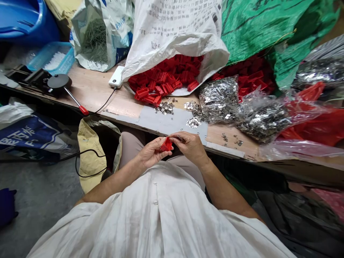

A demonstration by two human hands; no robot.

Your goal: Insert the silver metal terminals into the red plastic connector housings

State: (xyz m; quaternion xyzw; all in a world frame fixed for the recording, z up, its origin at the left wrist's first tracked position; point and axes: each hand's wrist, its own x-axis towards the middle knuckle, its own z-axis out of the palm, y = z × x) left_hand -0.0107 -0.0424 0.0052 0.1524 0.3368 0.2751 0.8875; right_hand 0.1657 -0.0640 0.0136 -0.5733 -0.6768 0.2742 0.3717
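Close to my lap, just in front of the bench edge, my left hand [154, 153] is closed around a small red plastic part [167, 144]. My right hand [191, 147] meets it from the other side, thumb and fingers pinched at the part's upper edge. Whatever those right fingertips hold is too small or too covered to make out. Beyond the hands, small heaps of shiny metal pieces [194, 122] lie on a grey sheet [174, 119] on the bench. More red plastic parts [172, 77] spill from the mouth of a white sack [177, 21].
Bags of metal pieces [219, 98] and a green sack [276, 28] stand at the right. Leftward are a lever tool with a red-tipped handle [72, 98], a white power bank [116, 77] with a cable and a blue basket [51, 59]. A yellowish sack [91, 157] stands open below.
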